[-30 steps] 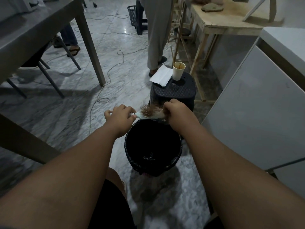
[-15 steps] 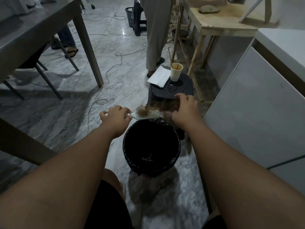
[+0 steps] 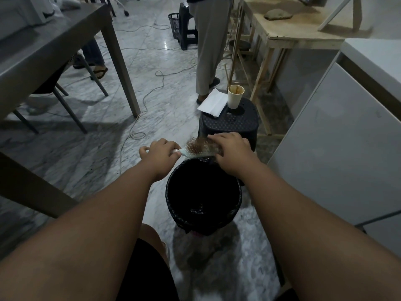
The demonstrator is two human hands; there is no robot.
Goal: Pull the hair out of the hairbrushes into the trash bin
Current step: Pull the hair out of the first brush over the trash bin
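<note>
A pale hairbrush [image 3: 194,152] lies level above the far rim of a black, bag-lined trash bin [image 3: 173,203]. My left hand [image 3: 160,154] grips its handle from the left. Brown hair [image 3: 200,144] is matted in the bristles. My right hand [image 3: 231,152] covers the right end of the brush head, its fingers curled into the hair there. How much hair the fingers hold is hidden by the hand.
A black plastic stool [image 3: 230,124] behind the bin carries a paper cup [image 3: 235,98] and a white paper [image 3: 211,103]. A person [image 3: 208,44] stands beyond it. White cabinet [image 3: 338,148] at right, grey table [image 3: 43,61] at left, cables [image 3: 152,88] on the marble floor.
My right hand pulled a tuft of hair up and to the right off the brush, then came back down onto the brush head. The left hand and brush stayed almost still.
</note>
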